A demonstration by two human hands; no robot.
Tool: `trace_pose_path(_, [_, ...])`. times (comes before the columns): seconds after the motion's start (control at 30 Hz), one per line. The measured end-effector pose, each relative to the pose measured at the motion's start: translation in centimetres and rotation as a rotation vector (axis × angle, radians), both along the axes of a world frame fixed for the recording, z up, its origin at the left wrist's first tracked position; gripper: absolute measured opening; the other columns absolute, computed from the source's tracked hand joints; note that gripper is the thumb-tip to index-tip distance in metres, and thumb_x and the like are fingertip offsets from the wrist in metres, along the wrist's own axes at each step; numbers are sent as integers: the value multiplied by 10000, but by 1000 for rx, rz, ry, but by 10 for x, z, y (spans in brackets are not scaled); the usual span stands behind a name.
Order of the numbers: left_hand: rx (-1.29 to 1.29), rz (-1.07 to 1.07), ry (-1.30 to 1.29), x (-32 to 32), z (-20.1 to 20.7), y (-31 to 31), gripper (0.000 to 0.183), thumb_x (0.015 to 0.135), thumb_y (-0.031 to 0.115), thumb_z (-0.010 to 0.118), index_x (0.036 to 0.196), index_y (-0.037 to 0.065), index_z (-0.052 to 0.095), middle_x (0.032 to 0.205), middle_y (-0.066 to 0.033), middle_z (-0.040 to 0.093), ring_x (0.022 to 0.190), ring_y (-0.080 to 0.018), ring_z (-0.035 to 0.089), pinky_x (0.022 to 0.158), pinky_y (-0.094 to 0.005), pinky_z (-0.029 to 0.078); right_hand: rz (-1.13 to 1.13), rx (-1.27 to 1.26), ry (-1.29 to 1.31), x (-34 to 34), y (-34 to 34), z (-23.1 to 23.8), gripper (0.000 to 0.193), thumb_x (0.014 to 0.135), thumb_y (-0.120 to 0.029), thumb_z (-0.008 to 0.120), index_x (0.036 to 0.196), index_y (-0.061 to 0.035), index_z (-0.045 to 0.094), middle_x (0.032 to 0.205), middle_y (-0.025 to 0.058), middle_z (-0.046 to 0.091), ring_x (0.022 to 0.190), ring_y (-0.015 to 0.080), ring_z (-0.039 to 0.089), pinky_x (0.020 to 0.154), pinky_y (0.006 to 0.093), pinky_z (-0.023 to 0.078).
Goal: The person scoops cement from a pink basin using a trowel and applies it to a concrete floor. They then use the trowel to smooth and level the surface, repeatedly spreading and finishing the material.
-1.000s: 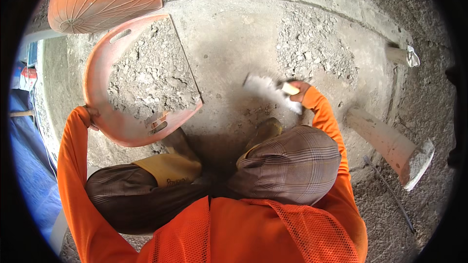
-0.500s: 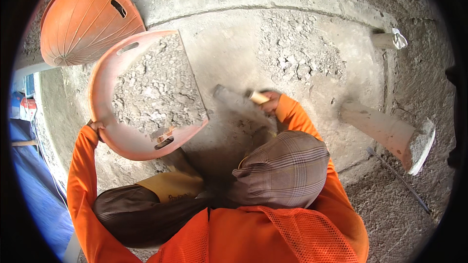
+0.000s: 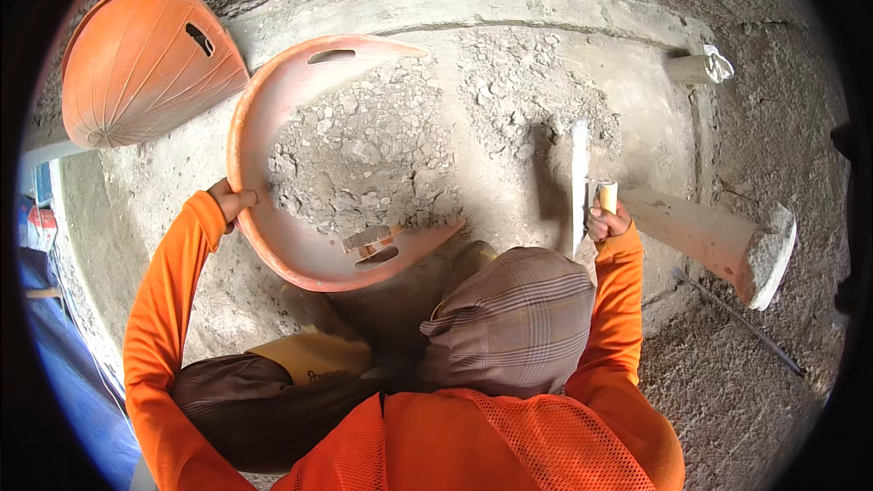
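My left hand (image 3: 234, 200) is closed on the left rim of an orange plastic scoop-shaped pan (image 3: 250, 241) with slotted handholds. Grey crumbled rubble (image 3: 364, 150) fills much of the pan, whose open side faces right. A few brownish broken pieces (image 3: 371, 238) lie beside its near handhold. Over on the right, my right hand (image 3: 609, 220) is wrapped round the pale handle of a plastering trowel (image 3: 579, 184). The trowel's blade stands on edge, left of my fingers. Ahead of it, loose rubble (image 3: 527, 82) is spread on the concrete floor.
Another orange pan (image 3: 150, 68) leans bottom-out at the far left. A thick pipe (image 3: 700, 223) and a shorter pipe stub (image 3: 698, 68) stick up at the right, near a thin rod (image 3: 741, 323). Blue sheeting (image 3: 68, 373) hangs at the left edge. My knee (image 3: 509, 323) rises between my arms.
My right hand has moved right with the trowel, turning its blade on edge. My left hand and the pan have shifted right and slightly away, the pan's open side closer to the loose rubble.
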State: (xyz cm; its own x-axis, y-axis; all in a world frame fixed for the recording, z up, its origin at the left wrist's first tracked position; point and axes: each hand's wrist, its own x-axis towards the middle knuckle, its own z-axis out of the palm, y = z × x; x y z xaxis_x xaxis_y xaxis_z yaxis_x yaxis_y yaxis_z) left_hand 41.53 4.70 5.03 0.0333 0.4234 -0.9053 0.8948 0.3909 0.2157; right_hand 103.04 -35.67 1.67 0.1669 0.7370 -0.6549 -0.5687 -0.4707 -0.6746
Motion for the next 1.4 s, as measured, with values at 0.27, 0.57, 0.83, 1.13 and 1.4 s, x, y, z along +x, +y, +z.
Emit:
trace_pose_path(0.27, [21,116,-288,24,12,-23,395,835,229,656,1164,19,594,678,-65,580,411,-127,414,364,-290,288,-508,-217,-493,17,-64,5,181,900,-83,713,966,-129,551,597,-51,440,436,73,377,392,255,278])
trace_pose_path(0.57, [-4,81,-207,43,10,-44,373,868,274,671,1118,2,625,762,-82,634,493,-132,496,423,-306,374,-289,-698,-1517,95,-6,-66,334,936,-125,650,1235,-38,529,966,216,688,825,364,661,798,452,531])
trace_pose_path(0.83, [-32,0,-296,75,-2,-56,482,855,327,665,1220,16,612,852,-84,674,584,-152,566,460,-298,404,-105,-510,-1314,135,19,-175,446,851,-98,717,1271,-51,576,1040,154,697,910,293,661,862,391,534])
trace_pose_path(1.13, [-97,-76,-265,89,4,-53,505,854,338,661,1248,31,592,830,-72,657,559,-137,536,437,-284,373,160,-197,-1148,45,91,-144,546,812,-91,736,1326,-96,552,1075,224,701,1024,404,685,895,433,526])
trace_pose_path(1.4, [-98,-93,-307,84,3,-54,545,855,345,646,1287,23,571,861,-74,661,572,-139,537,440,-283,371,752,-92,-1368,-135,138,-23,443,910,-188,627,1321,-121,474,831,232,710,753,440,702,717,529,557])
